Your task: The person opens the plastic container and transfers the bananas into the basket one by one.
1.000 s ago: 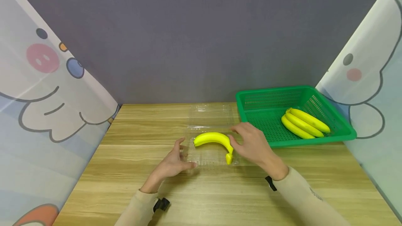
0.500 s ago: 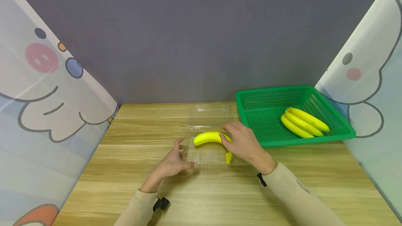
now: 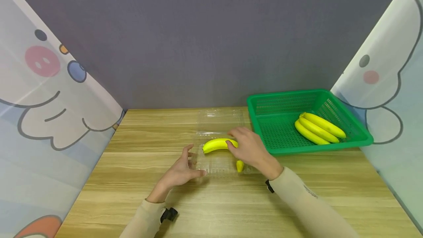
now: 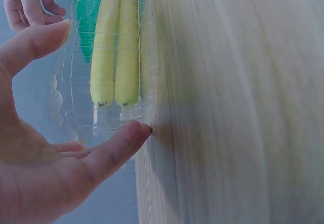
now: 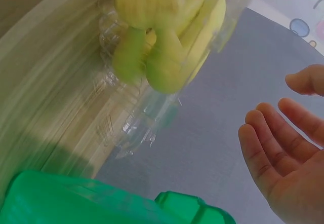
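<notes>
A hinged clear plastic box (image 3: 218,164) lies with its lid (image 3: 220,120) folded back. In its base is a bunch of yellow bananas (image 3: 216,145); only the top one shows from above, and the left wrist view shows two bananas (image 4: 104,51) side by side through the clear wall. My left hand (image 3: 180,172) rests at the box's left end, thumb and fingers spread, fingertips right at its edge. Above the right part of the bunch is my right hand (image 3: 249,150), which hides its bend. In the right wrist view, that hand's fingers (image 5: 288,138) are loosely extended with nothing between them.
A green plastic basket (image 3: 281,151) stands at the back right, close to my right hand. Another bunch of bananas (image 3: 318,129) lies inside it. Behind the wooden table (image 3: 148,131) rises a grey panel (image 3: 198,47), with cartoon-printed sheets on both sides.
My right hand has moved left from the box's right side over the bunch, covering more of it. The left hand, the box and the bananas look unmoved.
</notes>
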`<state>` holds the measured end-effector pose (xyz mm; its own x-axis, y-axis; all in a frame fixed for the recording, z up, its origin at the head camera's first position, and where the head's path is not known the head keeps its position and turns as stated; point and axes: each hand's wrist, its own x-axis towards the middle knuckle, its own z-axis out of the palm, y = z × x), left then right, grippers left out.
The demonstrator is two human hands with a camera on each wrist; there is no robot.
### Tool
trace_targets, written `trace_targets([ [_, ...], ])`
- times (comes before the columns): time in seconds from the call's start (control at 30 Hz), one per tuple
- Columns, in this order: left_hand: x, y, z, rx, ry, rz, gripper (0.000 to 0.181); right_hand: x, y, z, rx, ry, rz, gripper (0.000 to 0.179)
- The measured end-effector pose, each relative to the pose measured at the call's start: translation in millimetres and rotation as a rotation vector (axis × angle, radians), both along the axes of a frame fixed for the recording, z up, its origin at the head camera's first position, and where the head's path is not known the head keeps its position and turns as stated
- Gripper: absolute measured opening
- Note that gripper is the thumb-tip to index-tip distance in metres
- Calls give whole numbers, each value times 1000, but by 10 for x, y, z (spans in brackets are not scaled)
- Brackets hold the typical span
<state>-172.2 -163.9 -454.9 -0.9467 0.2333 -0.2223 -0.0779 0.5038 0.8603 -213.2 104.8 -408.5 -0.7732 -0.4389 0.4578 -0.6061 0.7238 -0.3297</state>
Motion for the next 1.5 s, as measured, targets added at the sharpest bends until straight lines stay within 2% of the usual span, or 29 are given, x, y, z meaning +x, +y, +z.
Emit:
trace_targets([
  [0.23,0,-7,1,-11,7,7,116,-60,-83,-48,20,-31,0,21],
  [0.73,-8,-9,-38,4,7,6,115,-162,-170,-165,190,-134,-36,32],
  [1.1,-10,-9,-42,3,10,4,114,-240,-187,-277,236,-175,-55,32],
  [1.5,-8,-9,-34,3,12,2,115,-284,-202,-368,237,-259,-13,34],
])
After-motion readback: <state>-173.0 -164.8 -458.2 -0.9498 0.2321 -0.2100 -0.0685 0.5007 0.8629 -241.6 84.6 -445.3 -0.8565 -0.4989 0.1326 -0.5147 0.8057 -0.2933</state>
